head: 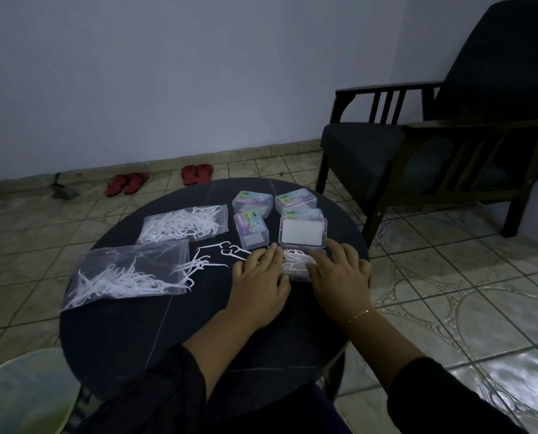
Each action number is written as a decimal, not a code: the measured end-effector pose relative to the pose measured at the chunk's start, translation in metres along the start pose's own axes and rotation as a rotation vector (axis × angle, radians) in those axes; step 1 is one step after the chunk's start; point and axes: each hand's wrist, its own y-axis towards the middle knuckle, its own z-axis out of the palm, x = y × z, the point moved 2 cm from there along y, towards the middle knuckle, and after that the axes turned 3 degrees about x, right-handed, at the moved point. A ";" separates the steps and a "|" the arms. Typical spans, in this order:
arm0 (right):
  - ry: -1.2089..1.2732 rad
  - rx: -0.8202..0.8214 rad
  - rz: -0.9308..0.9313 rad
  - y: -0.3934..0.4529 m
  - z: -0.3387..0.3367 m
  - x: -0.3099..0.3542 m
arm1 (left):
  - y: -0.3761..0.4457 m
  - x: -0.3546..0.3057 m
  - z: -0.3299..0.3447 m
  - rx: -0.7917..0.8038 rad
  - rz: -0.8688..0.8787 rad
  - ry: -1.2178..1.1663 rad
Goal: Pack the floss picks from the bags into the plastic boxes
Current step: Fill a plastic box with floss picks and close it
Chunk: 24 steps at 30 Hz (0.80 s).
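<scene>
An open clear plastic box (297, 261) with white floss picks inside lies on the round dark table (142, 339); its lid (302, 231) is flipped back. My left hand (260, 283) and my right hand (339, 274) rest on either side of the box with fingers nearly straight, touching its edges. Loose floss picks (211, 255) lie to the left of the hands. Two clear bags of picks sit further left, a near bag (127, 277) and a far bag (184, 225). Three closed boxes (251, 233) (252, 200) (295, 198) stand behind.
A dark wooden armchair (433, 145) stands to the right, close to the table's far edge. Two pairs of red sandals (127, 182) (196, 173) lie on the tiled floor by the wall. A pale rounded object (20, 393) shows at the bottom left.
</scene>
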 end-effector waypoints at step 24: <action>-0.445 0.428 -0.370 0.039 0.017 0.103 | 0.003 0.097 -0.021 0.036 -0.283 0.254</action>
